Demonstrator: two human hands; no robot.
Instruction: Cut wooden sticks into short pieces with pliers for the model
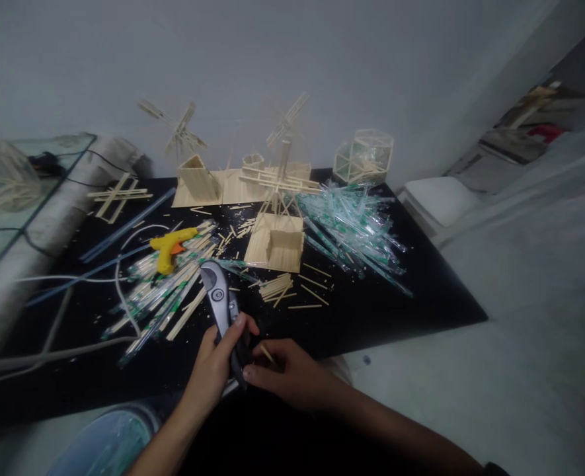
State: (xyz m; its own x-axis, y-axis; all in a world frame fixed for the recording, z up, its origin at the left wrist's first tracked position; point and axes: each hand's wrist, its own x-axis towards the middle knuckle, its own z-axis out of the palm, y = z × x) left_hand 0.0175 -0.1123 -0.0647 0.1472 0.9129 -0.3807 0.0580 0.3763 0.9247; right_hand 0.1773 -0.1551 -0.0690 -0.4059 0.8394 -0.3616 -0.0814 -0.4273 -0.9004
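Near the table's front edge, my left hand (219, 357) is wrapped round grey pruning shears (217, 294) with dark handles. Their rounded head points up and away from me. Beside the handles, my right hand (297, 377) is closed with a short wooden stick (267, 354) between its fingers. Its fingertips come close to the shears' handle; whether they touch it I cannot tell. Beyond my hands lies a small pile of cut sticks (275, 285). Behind that stands a stick-built model (285, 244) with a low wall on a wooden base and crossed blades above.
A yellow glue gun (168, 250) rests on wrapped chopsticks (173, 297) at left, its white cable trailing. Plastic wrappers (346, 221) heap at right. More windmill-like models (197, 182) stand by the wall. A bin (108, 443) sits below the front edge.
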